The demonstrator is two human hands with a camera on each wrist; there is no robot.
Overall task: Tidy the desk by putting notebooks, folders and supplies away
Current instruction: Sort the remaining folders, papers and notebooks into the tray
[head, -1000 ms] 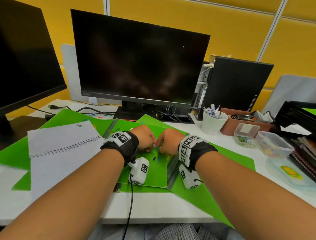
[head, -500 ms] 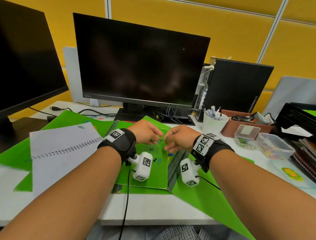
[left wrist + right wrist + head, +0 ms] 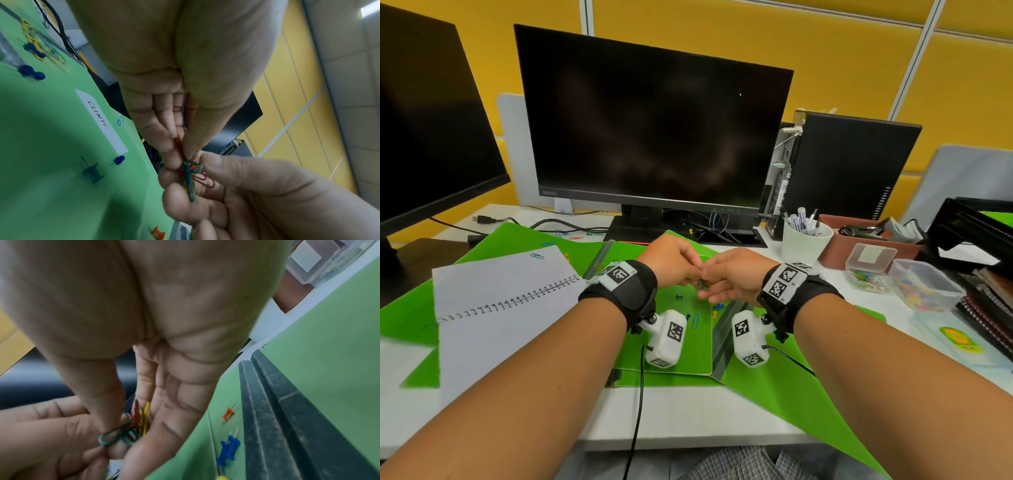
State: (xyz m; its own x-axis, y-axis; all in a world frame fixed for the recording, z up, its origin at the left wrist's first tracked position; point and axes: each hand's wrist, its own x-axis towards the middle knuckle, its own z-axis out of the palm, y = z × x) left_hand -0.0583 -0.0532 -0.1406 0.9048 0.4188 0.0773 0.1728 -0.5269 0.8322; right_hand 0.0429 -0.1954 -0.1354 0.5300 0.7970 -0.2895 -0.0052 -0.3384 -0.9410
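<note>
Above the green folder [image 3: 671, 346] my two hands meet fingertip to fingertip. My left hand [image 3: 697, 274] pinches a red paper clip [image 3: 179, 146] between thumb and fingers. That clip hangs into a tangled bunch of coloured paper clips [image 3: 190, 175]. My right hand [image 3: 709, 286] holds the bunch [image 3: 131, 426] against its curled fingers with the thumb. Loose on the folder lie a green push pin [image 3: 679, 297], blue push pins [image 3: 719, 306] and a blue paper clip [image 3: 695, 321]. An open spiral notebook [image 3: 500, 308] lies on other green folders at the left.
To the right stand a white pen cup [image 3: 806, 243], a lidded clear box of clips [image 3: 869, 270] and an open clear box of pins [image 3: 924, 287] with its lid [image 3: 955, 339] beside it. A black tray [image 3: 976, 226] and stacked notebooks fill the far right. Monitors and cables stand behind.
Both hands have lifted off the folder and drawn together in the air with clips between them. The right wrist has swung out to the right.
</note>
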